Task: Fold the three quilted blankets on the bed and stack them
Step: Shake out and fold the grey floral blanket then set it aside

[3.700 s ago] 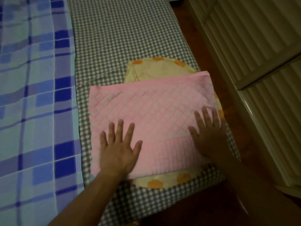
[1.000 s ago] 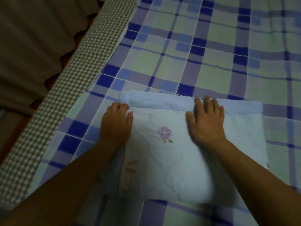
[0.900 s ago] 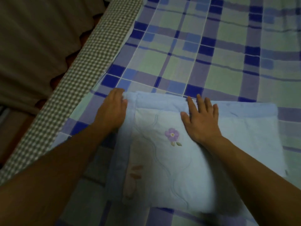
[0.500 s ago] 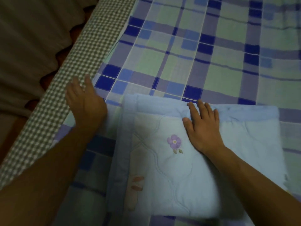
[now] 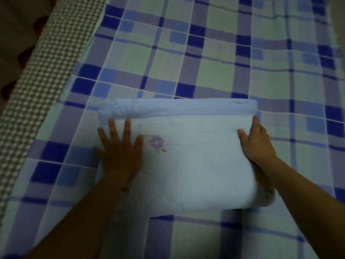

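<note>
Pale blue quilted blanket with purple flower embroidery [image 5: 186,165]: folded to thick rectangle, lies on blue-green plaid bed sheet [image 5: 205,62], darker blue border band along far edge. Left hand [image 5: 119,152]: flat, fingers spread, palm pressing blanket's left part; grips nothing. Right hand [image 5: 257,143]: fingers straight against blanket's right edge, thumb on top; holds nothing. Handling estimate: soft, padded, light, springy; layers likely to slip or puff open. Recommended hold: both short sides, fingers under bottom layer, thumbs on top.

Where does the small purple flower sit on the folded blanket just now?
In the head view the purple flower sits left of centre on the light blue blanket, just right of the left hand.
</note>
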